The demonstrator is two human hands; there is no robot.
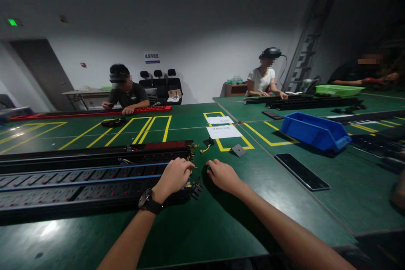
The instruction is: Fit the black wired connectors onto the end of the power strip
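My left hand [176, 177], a dark watch on its wrist, lies over the right end of the long black socket strips [104, 192]. Its fingers are bent together at the strip ends; anything small between them is too hard to see. Just to the right, my right hand [223, 174] hovers low over the green table with fingers curled in a pinch, and their contents do not show. A small black connector block [196, 190] sits beside the strip end below my left hand. Beyond the hands lies a yellow-wired black part [207, 145].
A grey square plate [238, 150] and white paper labels [224, 131] lie ahead. To the right are a dark phone-like slab [302, 171] and a blue bin [314, 133]. Across the table, co-workers handle a red rail [152, 109] and black rails [303, 102].
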